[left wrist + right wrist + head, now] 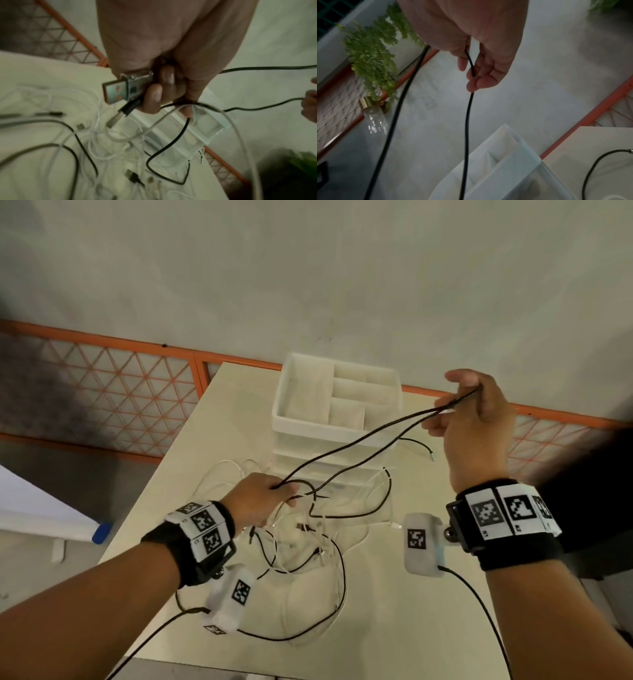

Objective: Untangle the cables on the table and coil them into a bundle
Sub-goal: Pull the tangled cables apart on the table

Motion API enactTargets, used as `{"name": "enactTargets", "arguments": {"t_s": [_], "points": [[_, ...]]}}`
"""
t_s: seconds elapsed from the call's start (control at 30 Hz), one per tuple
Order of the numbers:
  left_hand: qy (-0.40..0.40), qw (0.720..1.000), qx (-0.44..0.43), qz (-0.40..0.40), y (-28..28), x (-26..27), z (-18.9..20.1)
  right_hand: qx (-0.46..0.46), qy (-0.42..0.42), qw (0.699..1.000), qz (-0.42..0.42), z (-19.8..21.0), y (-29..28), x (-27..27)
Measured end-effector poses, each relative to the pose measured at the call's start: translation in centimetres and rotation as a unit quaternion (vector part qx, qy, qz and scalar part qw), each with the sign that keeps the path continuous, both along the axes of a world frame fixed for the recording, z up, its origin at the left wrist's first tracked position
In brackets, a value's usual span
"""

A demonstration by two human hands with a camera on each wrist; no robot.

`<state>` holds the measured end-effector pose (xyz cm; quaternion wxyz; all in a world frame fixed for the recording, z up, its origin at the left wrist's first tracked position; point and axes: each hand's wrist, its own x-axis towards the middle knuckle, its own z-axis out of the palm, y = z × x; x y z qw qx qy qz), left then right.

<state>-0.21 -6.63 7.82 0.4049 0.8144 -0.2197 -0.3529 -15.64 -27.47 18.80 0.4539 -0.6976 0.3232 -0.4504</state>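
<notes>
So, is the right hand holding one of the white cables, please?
No, the right hand holds a loop of black cable, stretched over the organiser.

Pale table bears tangled cables and a white organiser

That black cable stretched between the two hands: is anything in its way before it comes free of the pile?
Yes. The black cable runs from the right hand to the left hand, but its lower loops cross the white cables on the table.
</notes>
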Motion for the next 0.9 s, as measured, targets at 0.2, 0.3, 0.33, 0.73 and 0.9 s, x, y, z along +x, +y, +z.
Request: {"name": "enactTargets", "arguments": {"t_s": [0.2, 0.3, 0.33, 0.73, 0.9], "points": [[-0.125, 0.984, 0.104, -0.073, 1.1, 0.6, -0.9, 0.044, -0.016, 0.998, -0.049, -0.9, 0.0, 0.5], [-0.151, 0.976, 0.136, -0.074, 1.3, 0.6, -1.0, 0.105, -0.005, 0.993, -0.049, -1.7, -0.1, 0.5], [-0.168, 0.973, 0.139, -0.071, 1.3, 0.6, -0.9, 0.117, -0.008, 0.992, -0.055, -1.8, -0.3, 0.5], [0.044, 0.997, -0.034, 0.046, 0.5, 1.2, 1.7, 0.043, -0.016, 0.997, 0.059, 0.1, 1.9, 1.2], [0.147, 0.949, -0.272, 0.053, -2.4, -1.2, 5.5, 0.111, -0.079, 0.965, 0.226, 1.9, 4.5, 2.4]]}}
